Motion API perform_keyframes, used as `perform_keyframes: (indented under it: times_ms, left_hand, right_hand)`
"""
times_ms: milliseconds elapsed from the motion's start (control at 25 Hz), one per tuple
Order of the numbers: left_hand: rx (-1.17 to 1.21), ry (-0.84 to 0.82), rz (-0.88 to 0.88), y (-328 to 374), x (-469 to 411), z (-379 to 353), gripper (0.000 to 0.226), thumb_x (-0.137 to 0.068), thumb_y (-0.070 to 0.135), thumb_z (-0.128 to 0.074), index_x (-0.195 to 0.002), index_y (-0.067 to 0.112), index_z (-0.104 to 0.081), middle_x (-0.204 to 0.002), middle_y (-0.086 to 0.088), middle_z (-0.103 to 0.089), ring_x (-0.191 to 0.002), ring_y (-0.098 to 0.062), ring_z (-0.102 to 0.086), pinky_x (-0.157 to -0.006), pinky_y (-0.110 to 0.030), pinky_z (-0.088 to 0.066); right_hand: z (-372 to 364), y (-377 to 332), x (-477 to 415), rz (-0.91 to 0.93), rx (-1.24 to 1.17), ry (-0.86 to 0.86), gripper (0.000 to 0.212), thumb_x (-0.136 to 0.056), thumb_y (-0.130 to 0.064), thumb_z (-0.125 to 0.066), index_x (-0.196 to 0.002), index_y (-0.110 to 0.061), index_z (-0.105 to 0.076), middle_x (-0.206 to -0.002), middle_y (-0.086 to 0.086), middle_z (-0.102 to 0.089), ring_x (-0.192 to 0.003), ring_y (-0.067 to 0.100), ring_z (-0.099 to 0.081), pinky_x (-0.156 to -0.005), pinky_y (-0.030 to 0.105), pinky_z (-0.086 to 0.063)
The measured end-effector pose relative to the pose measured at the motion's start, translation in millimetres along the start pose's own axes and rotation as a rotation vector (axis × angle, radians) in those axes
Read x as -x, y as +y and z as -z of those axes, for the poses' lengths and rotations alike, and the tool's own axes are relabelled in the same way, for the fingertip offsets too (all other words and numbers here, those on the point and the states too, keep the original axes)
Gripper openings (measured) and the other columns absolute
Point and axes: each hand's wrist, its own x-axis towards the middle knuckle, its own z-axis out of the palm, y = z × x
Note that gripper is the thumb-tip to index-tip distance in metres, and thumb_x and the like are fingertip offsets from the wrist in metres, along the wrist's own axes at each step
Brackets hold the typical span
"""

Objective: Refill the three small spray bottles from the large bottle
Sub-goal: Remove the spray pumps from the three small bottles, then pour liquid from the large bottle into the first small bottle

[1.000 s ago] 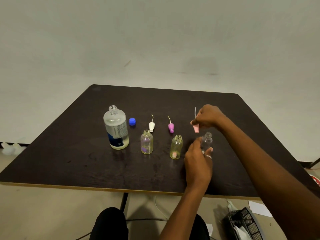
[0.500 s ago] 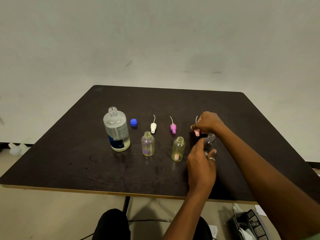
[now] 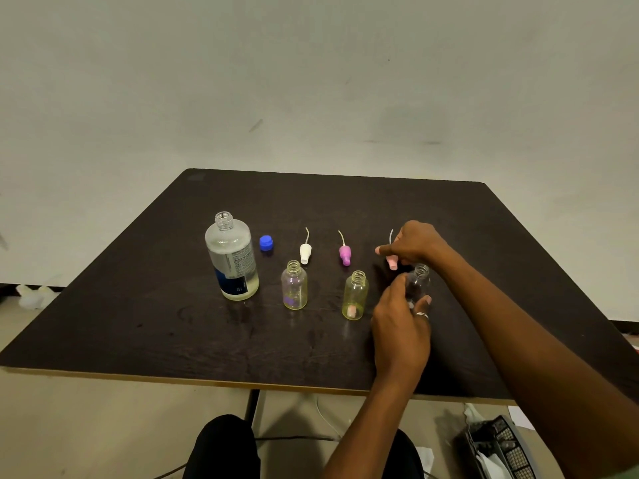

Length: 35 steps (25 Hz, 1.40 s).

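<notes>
The large bottle (image 3: 232,261) stands uncapped at the left of the dark table (image 3: 145,326), its blue cap (image 3: 266,243) beside it. Three small bottles stand open in a row. The first (image 3: 294,285) and the yellowish second (image 3: 355,295) stand free, and my left hand (image 3: 401,323) grips the clear third one (image 3: 419,283). A white spray head (image 3: 305,252) and a purple one (image 3: 344,254) lie behind them. My right hand (image 3: 416,243) holds the pink spray head (image 3: 392,262) low over the table just behind the clear bottle, its tube pointing away from me.
The table's front edge runs just under my forearms, and a wall stands behind the table. A black mesh basket (image 3: 501,451) with papers sits on the floor at the lower right. A cable (image 3: 325,420) trails under the table.
My right hand has come down with the pink spray head to table level behind the clear bottle. My left hand has stayed round that bottle.
</notes>
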Motion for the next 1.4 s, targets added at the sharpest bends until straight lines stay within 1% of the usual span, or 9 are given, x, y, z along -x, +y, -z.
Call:
perform_keyframes:
  times_ms: [160, 320, 520, 720, 920, 1000, 1120, 1240, 1400]
  left_hand:
    - [-0.010, 0.010, -0.011, -0.1, 0.1, 0.9, 0.041, -0.095, 0.020, -0.066, -0.134, 0.026, -0.056, -0.128, 0.009, -0.062, -0.113, -0.004, -0.060, -0.095, -0.019, -0.050]
    - [0.018, 0.005, -0.011, 0.0, 0.1, 0.7, 0.042, -0.094, 0.018, -0.067, -0.134, 0.025, -0.057, -0.127, 0.009, -0.063, -0.112, -0.004, -0.061, -0.094, -0.021, -0.051]
    - [0.029, 0.000, 0.000, -0.5, -1.4, 0.3, 0.049, -0.091, 0.017, -0.071, -0.136, 0.024, -0.055, -0.128, 0.008, -0.064, -0.115, -0.006, -0.061, -0.097, -0.024, -0.051]
    - [0.030, -0.026, 0.062, -1.9, -1.5, -1.0, 0.071, -0.088, 0.021, -0.075, -0.150, 0.024, -0.041, -0.140, 0.003, -0.058, -0.127, -0.013, -0.056, -0.104, -0.031, -0.049]
    - [-0.001, -0.003, 0.089, -1.4, 0.6, -0.9, 0.079, -0.083, 0.021, -0.079, -0.151, 0.020, -0.039, -0.143, 0.001, -0.056, -0.129, -0.015, -0.054, -0.098, -0.011, -0.039]
    - [-0.051, -0.017, 0.130, 1.5, 8.3, 2.2, 0.087, -0.083, 0.026, -0.080, -0.155, 0.017, -0.031, -0.151, -0.004, -0.047, -0.138, -0.019, -0.046, -0.107, -0.019, -0.037]
    - [-0.141, -0.043, 0.129, 4.0, 31.9, 14.8, 0.089, -0.084, 0.033, -0.078, -0.156, 0.018, -0.027, -0.152, -0.006, -0.046, -0.140, -0.021, -0.043, -0.112, -0.029, -0.037]
    - [-0.225, -0.004, 0.056, 7.6, 57.0, 39.6, 0.074, -0.086, 0.042, -0.074, -0.150, 0.023, -0.042, -0.143, 0.001, -0.057, -0.130, -0.017, -0.054, -0.104, -0.028, -0.043]
    - [-0.241, 0.043, 0.023, 6.7, 78.8, 88.0, 0.049, -0.086, 0.050, -0.070, -0.131, 0.034, -0.059, -0.122, 0.017, -0.068, -0.108, 0.002, -0.062, -0.090, -0.016, -0.050]
  right_hand:
    - [0.1, 2.3, 0.5, 0.006, 0.006, 0.001, 0.046, -0.075, -0.054, -0.073, -0.066, -0.010, -0.062, -0.066, 0.006, -0.066, -0.064, 0.016, -0.061, -0.056, 0.028, -0.046]
    - [9.6, 4.2, 4.0, 0.013, -0.021, -0.054, 0.059, -0.072, -0.062, -0.071, -0.079, -0.003, -0.071, -0.079, 0.012, -0.071, -0.075, 0.021, -0.067, -0.074, 0.036, -0.054]
    - [31.3, 3.0, 27.9, 0.085, -0.080, -0.015, 0.063, -0.070, -0.066, -0.070, -0.063, -0.004, -0.064, -0.065, 0.008, -0.066, -0.063, 0.018, -0.061, -0.069, 0.033, -0.052]
    - [54.1, 1.3, 52.0, 0.164, -0.100, 0.057, 0.076, -0.070, -0.067, -0.069, -0.083, 0.007, -0.069, -0.079, 0.021, -0.071, -0.064, 0.020, -0.059, -0.073, 0.037, -0.057]
    - [71.5, -5.8, 78.5, 0.219, -0.087, 0.105, 0.083, -0.066, -0.077, -0.060, -0.082, 0.004, -0.068, -0.077, 0.021, -0.069, -0.060, 0.020, -0.056, -0.065, 0.036, -0.054]
    - [77.2, -7.8, 90.8, 0.245, -0.092, 0.147, 0.081, -0.071, -0.077, -0.056, -0.081, 0.002, -0.069, -0.073, 0.016, -0.069, -0.062, 0.024, -0.061, -0.069, 0.040, -0.058]
    - [82.9, -14.4, 107.9, 0.269, -0.088, 0.215, 0.065, -0.080, -0.070, -0.055, -0.075, -0.007, -0.070, -0.068, 0.000, -0.069, -0.069, 0.020, -0.066, -0.064, 0.034, -0.055]
    - [83.1, -32.8, 124.8, 0.324, -0.091, 0.236, 0.048, -0.084, -0.064, -0.055, -0.074, -0.018, -0.069, -0.072, -0.004, -0.068, -0.070, 0.012, -0.063, -0.062, 0.029, -0.049]
    - [67.0, -68.9, 147.4, 0.433, -0.152, 0.221, 0.033, -0.086, -0.058, -0.057, -0.083, -0.027, -0.067, -0.079, -0.012, -0.069, -0.077, 0.002, -0.062, -0.066, 0.023, -0.049]
